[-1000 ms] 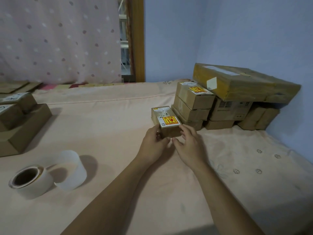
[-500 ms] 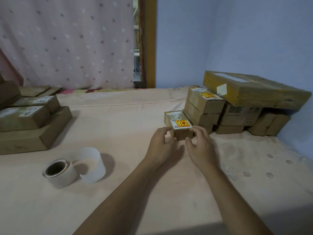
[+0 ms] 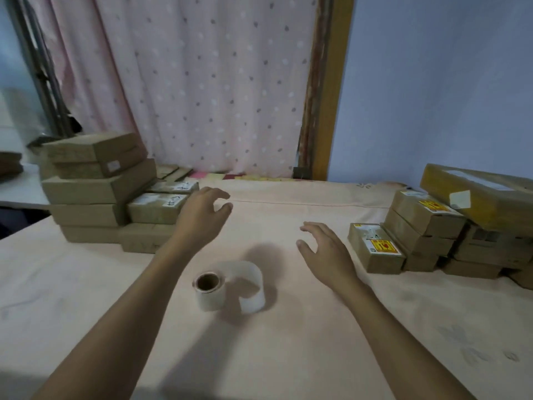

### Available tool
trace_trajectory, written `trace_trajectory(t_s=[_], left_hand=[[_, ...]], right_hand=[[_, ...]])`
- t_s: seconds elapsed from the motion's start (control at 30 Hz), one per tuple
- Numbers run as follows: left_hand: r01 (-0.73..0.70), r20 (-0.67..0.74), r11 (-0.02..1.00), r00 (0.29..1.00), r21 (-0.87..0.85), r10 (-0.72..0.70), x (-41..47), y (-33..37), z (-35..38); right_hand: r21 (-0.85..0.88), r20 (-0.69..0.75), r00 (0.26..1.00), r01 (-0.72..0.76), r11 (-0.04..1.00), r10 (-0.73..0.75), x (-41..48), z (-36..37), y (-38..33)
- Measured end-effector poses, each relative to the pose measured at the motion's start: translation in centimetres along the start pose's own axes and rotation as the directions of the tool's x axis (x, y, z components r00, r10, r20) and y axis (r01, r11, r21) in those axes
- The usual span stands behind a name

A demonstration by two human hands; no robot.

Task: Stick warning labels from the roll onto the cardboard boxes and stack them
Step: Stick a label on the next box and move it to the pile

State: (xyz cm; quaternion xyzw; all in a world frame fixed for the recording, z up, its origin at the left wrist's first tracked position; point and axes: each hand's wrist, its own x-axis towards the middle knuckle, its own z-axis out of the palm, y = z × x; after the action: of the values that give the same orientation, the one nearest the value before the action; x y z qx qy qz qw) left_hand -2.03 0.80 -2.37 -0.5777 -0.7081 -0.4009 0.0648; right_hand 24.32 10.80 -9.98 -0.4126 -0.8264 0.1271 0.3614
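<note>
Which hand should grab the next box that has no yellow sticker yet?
Probably the left. The left hand hovers open right beside the unlabelled boxes, on its own side. The right hand is farther off, next to the labelled box.

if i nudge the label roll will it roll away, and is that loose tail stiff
Probably not: the label roll seems to stand on its flat end, core up, so it would likely slide. Its unwound tail curls thin on edge, so it is probably floppy.

The single head-worn camera is looking forward and down (wide-angle, from close above) across the cloth-covered worktop (image 3: 288,356) toward the curtain (image 3: 216,82).
</note>
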Motion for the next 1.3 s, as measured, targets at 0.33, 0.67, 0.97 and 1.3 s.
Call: trace_trajectory(t_s=[0.33, 0.67, 0.97, 1.3], left_hand=[[0.164, 0.028, 0.942, 0.983, 0.292, -0.180, 0.3, -14.7, -6.1], [0.094, 0.128, 0.940, 0.982, 0.327, -0.142, 1.5, -18.4, -4.7], [0.138, 0.164, 0.965, 0.971, 0.221, -0.177, 0.9, -20.2, -3.1], [0.281, 0.015, 0.960, 0.960, 0.010, -0.281, 0.2, -18.8, -2.3]], right_hand=[[0.111, 0.270, 0.962, 0.004, 0.994, -0.034, 7.1, 8.7, -13.3], [0.230, 0.436, 0.895, -0.215, 0.949, 0.097, 13.4, 17.1, -22.0], [0.333, 0.414, 0.885, -0.363, 0.870, 0.211, 15.1, 21.0, -22.2], [0.477, 0.329, 0.914, -0.377, 0.794, 0.236, 15.2, 21.9, -20.2]])
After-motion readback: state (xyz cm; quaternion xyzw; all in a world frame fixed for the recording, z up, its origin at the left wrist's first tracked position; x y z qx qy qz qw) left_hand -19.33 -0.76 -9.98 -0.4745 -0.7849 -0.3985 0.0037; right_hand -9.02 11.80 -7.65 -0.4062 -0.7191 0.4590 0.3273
